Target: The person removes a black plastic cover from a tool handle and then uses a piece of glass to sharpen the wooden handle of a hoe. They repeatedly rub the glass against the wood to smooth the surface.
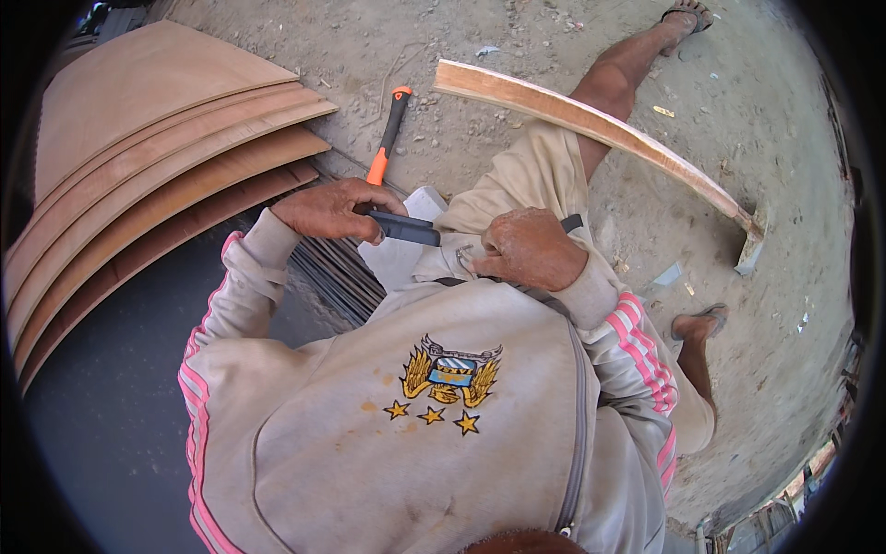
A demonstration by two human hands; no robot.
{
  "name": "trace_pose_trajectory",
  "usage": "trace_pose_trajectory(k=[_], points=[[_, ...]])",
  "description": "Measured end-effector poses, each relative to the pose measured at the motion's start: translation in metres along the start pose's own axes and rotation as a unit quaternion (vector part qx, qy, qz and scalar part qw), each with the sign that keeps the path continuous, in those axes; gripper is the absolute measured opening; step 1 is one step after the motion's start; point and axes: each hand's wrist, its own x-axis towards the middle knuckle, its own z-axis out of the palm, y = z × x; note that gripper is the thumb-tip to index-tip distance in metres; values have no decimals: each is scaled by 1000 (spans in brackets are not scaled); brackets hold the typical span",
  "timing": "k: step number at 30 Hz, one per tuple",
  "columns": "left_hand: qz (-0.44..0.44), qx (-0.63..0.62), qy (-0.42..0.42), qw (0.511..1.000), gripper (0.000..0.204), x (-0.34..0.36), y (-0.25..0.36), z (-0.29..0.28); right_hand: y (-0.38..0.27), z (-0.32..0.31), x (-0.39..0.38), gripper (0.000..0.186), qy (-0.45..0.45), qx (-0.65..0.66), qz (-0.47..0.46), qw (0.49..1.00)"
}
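My left hand grips a dark, flat rectangular object above my lap, beside a white sheet-like piece. Curled at my waist, my right hand touches a small silvery piece on the dark belt; what its fingers hold is unclear. An orange-and-black tool handle lies on the ground just beyond my left hand, its lower end hidden. A long wooden strip crosses over my extended right leg, its far right end by a bent pale piece.
Stacked curved-looking plywood sheets rest at the left on a dark grey surface, beside dark rods. Dusty ground with scattered scraps surrounds my sandalled feet. Clutter lines the far right rim.
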Motion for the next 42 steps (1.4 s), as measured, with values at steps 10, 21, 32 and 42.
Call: trace_pose_trajectory(k=[10, 21, 32, 42], points=[[93, 47, 61, 993, 47, 12, 18, 31, 25, 4, 1, 24, 145, 205, -16, 968], [151, 174, 111, 967, 45, 22, 39, 62, 27, 6, -2, 26, 167, 153, -6, 974], [112, 372, 99, 916, 52, 30, 70, 62, 23, -1, -24, 24, 103, 97, 65, 988], [124, 260, 52, 956, 54, 41, 50, 55, 22, 23, -34, 22, 98, 194, 110, 970]])
